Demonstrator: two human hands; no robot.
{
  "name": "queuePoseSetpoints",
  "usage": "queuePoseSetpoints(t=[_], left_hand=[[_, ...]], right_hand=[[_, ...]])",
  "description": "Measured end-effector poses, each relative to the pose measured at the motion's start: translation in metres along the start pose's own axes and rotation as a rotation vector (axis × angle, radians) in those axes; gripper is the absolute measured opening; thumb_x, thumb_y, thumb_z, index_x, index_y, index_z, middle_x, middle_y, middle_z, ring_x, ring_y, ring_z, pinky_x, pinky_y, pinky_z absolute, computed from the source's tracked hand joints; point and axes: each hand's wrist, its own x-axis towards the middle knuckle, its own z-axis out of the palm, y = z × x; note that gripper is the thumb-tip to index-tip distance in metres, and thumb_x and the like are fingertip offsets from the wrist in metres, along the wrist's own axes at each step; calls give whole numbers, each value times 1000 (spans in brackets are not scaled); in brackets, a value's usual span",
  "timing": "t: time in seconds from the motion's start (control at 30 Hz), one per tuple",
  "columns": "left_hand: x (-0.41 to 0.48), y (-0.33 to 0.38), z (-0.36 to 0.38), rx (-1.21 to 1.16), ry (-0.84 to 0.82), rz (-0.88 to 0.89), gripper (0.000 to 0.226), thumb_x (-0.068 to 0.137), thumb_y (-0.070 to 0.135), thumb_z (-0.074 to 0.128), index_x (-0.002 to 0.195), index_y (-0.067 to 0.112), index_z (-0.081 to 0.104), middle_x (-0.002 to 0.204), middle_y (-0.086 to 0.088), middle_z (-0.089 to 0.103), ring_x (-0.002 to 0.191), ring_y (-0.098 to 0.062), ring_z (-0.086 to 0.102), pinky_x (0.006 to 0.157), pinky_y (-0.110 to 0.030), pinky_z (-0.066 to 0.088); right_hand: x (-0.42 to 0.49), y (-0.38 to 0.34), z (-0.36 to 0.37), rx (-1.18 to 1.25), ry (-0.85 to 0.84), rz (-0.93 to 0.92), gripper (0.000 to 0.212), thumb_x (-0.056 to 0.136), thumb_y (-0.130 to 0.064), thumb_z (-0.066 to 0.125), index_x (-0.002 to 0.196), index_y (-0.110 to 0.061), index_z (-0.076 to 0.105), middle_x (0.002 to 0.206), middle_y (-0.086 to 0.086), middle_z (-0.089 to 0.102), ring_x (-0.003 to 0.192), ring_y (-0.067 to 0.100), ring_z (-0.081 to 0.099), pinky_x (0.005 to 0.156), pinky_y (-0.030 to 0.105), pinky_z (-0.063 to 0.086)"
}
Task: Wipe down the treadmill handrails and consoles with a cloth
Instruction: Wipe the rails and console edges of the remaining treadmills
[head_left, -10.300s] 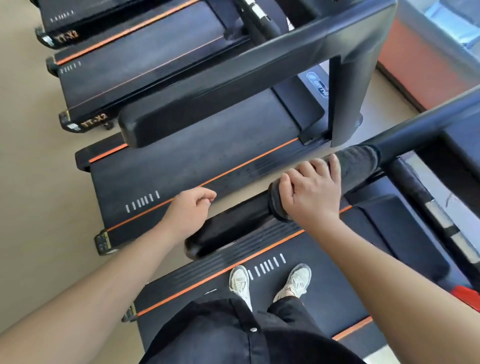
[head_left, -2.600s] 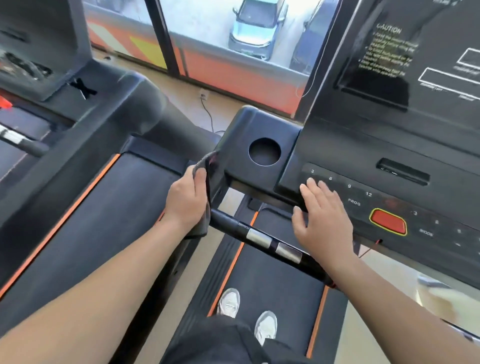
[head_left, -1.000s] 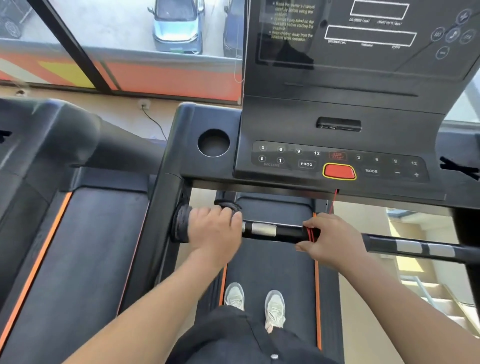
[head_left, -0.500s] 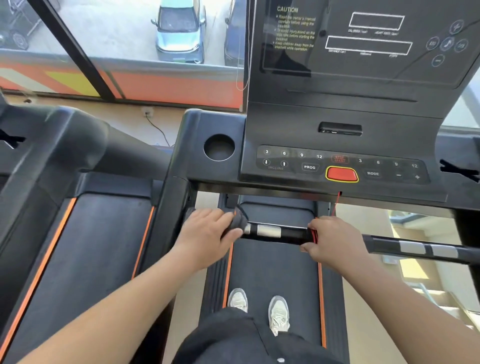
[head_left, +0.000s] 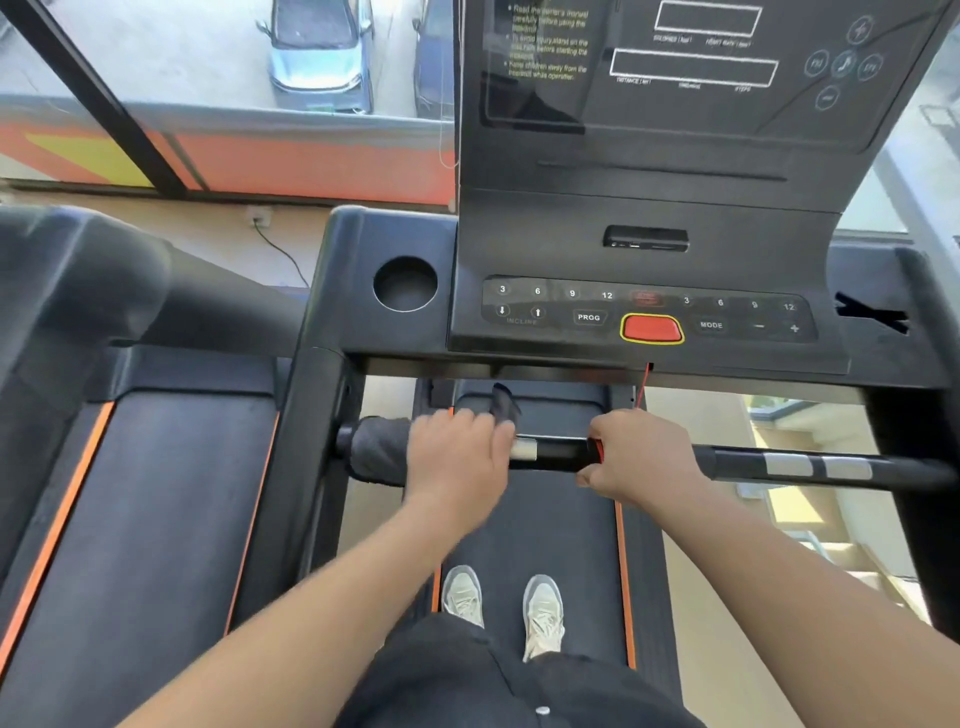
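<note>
Head view: the left hand (head_left: 457, 460) curls round the dark cloth (head_left: 378, 451) wrapped on the crossbar (head_left: 748, 462) near its left end, below the console (head_left: 649, 249), while the right hand (head_left: 641, 462) grips the bar's middle.

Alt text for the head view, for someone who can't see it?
Left hand grips a dark cloth wrapped round the treadmill's front bar; right hand grips the bar beside it. The console with its red button sits above.
</note>
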Motion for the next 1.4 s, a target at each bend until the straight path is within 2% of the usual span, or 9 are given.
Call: queuePoseSetpoints(t=[0.13, 0.33, 0.53, 0.63, 0.8, 0.9, 1.1, 1.33, 1.4], left_hand=[[-25, 34, 33, -62, 13, 25, 60, 96, 45, 40, 144, 10, 44, 141, -11, 47, 135, -38, 40, 122, -59, 15], [31, 57, -7, -36, -252, 186, 48, 106, 54, 25, 119, 19, 55, 124, -8, 64, 115, -35, 58, 91, -46, 37], [1, -37, 3, 75, 27, 208, 40, 105, 47, 34, 92, 20, 60, 84, -3, 66, 76, -34, 63, 71, -41, 44], [5, -77, -27, 166, -179, 135, 25, 107, 30, 32, 99, 21, 55, 90, -1, 66, 78, -33, 65, 63, -40, 48], [47, -53, -35, -14, -378, -249, 44, 106, 34, 26, 126, 15, 60, 127, -9, 65, 116, -37, 61, 92, -44, 48], [24, -22, -10, 71, -140, -84, 33, 102, 25, 31, 125, 21, 54, 115, -2, 64, 100, -34, 63, 77, -40, 43], [-31, 45, 30, -115, -1, -14, 60, 99, 43, 35, 151, 13, 41, 150, -6, 43, 142, -34, 36, 124, -55, 9], [81, 87, -8, -170, -535, -25, 60, 107, 46, 13, 133, 17, 58, 143, -11, 59, 128, -34, 55, 105, -46, 43], [81, 88, -2, -136, -457, -59, 63, 105, 50, 13, 128, 19, 62, 135, -12, 64, 122, -34, 59, 100, -44, 45]], right_hand=[[2, -3, -3, -8, -34, 10, 32, 78, -51, 75, 97, -28, 63, 93, -6, 59, 98, 22, 66, 69, 29, 38], [1, -11, -15, -82, -49, 16, 30, 78, -44, 73, 86, -26, 51, 86, -3, 58, 93, 23, 68, 66, 28, 41], [3, -21, -17, -162, -64, 2, 33, 81, -41, 76, 89, -24, 49, 72, -8, 42, 79, 23, 56, 66, 28, 43], [3, -22, -17, -141, -70, 13, 33, 82, -39, 76, 89, -22, 49, 72, -7, 40, 78, 23, 54, 66, 28, 42], [0, -15, -12, -93, -38, -5, 29, 85, -41, 74, 94, -22, 54, 80, -5, 46, 90, 23, 62, 68, 29, 40], [-10, -6, 10, -42, 66, -53, 30, 89, -42, 71, 105, -19, 60, 102, -1, 64, 106, 24, 65, 73, 32, 44], [-40, 42, 51, 354, 358, -216, 75, 78, -22, 88, 144, -8, 57, 152, 8, 54, 146, 29, 45, 115, 46, 42], [-49, 122, 29, 167, 171, 36, 68, 87, -45, 75, 144, -19, 51, 142, -2, 57, 139, 24, 45, 117, 39, 32], [-53, 138, 34, 162, 164, 29, 62, 88, -45, 73, 143, -22, 52, 143, -6, 57, 136, 21, 47, 115, 37, 32]])
